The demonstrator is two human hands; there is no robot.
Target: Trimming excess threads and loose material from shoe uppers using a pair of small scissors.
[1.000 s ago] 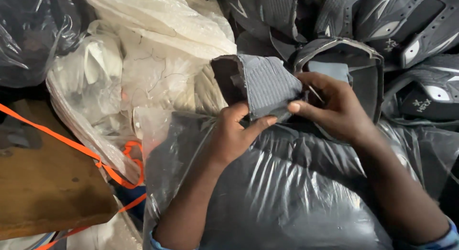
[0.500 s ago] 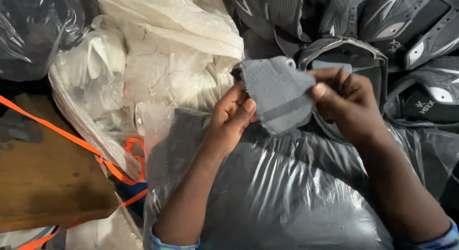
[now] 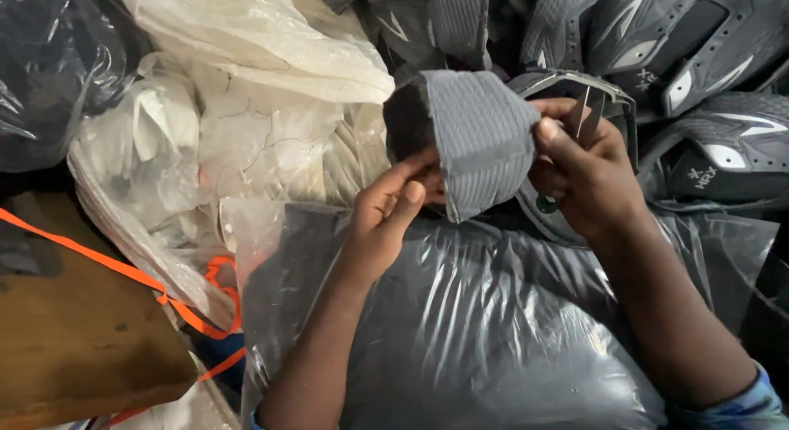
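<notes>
Head view: one grey ribbed fabric piece (image 3: 477, 142), curved like a shoe upper, is held up between both hands above a large clear plastic bag (image 3: 460, 331) stuffed with dark grey material. The piece's long axis runs from upper left to lower right; its dark hollow inner side faces left and its narrower end points down toward the bag. The left hand (image 3: 386, 220) pinches the lower left edge, fingers closed on the fabric. The right hand (image 3: 588, 175) clamps the right edge with thumb and fingers, and also holds one thin metal tool (image 3: 582, 117) upright; its kind cannot be told. Behind lie at least five dark grey shoe uppers (image 3: 699, 52) in a pile. To the left sits one clear bag of white pieces (image 3: 205, 150), one orange strap (image 3: 123, 270) and one brown board (image 3: 74, 339)
</notes>
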